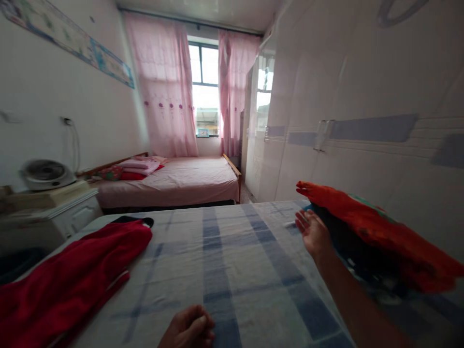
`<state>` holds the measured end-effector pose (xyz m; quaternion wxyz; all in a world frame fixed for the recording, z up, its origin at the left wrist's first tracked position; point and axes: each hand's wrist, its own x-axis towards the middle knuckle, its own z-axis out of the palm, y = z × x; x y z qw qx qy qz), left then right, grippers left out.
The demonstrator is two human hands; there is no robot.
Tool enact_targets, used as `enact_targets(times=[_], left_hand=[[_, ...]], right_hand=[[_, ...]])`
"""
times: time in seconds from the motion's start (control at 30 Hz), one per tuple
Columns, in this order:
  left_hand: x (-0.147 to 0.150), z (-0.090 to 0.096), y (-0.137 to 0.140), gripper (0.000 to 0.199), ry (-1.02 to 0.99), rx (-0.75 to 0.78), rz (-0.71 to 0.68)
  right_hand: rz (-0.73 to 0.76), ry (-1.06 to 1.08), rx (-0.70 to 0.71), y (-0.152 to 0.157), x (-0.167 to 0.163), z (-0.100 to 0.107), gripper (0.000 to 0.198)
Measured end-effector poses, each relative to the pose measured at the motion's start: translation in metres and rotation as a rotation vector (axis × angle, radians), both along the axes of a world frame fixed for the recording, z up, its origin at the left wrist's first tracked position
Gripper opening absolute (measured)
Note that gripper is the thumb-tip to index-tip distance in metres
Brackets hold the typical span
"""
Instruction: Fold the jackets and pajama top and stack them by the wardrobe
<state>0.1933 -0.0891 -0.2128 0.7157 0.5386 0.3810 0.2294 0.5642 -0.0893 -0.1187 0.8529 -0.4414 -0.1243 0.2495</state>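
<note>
My right hand (312, 233) reaches out over the far right part of the bed, its fingers stretched and slightly apart, with nothing in it. Just to its right lies a pile of clothes, with an orange-red garment (366, 222) on top and dark clothes (362, 246) beneath. Whether the hand touches the pile, I cannot tell. Low in the middle, my left hand (192, 325) is loosely curled above the checked bedsheet (181, 270), and nothing shows in it. To the left, a red garment (90, 261) is spread on the sheet with a dark piece at its far end.
A second bed (192, 176) with folded pink bedding (139, 166) stands beyond, below a curtained window (205, 72). On the left, a fan (47, 174) sits on a white cabinet (76, 210). A glossy wardrobe (300, 106) lines the right side.
</note>
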Motion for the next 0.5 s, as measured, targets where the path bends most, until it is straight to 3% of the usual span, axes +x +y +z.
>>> enact_targets(times=[0.1, 0.17, 0.23, 0.33, 0.4, 0.5], left_hand=[[0.004, 0.005, -0.006, 0.028, 0.008, 0.03, 0.062], [0.006, 0.007, -0.009, 0.021, 0.026, 0.063, 0.08], [0.007, 0.007, -0.01, 0.017, 0.054, 0.113, 0.077], [0.008, 0.006, -0.014, 0.014, 0.104, 0.172, 0.059], [0.008, 0.006, -0.017, 0.012, 0.125, 0.192, 0.07], [0.003, 0.011, -0.016, 0.009, 0.252, 0.534, 0.145]], right_hand=[[0.281, -0.117, -0.201, -0.008, -0.042, -0.049, 0.032], [0.347, -0.402, -0.454, -0.011, -0.055, -0.081, 0.036], [0.36, -0.699, -0.594, -0.008, -0.056, -0.103, 0.04], [0.37, -1.009, -0.728, -0.002, -0.053, -0.114, 0.043], [0.375, -1.099, -0.798, -0.001, -0.053, -0.112, 0.047], [0.396, -1.135, -0.829, -0.003, -0.054, -0.105, 0.053]])
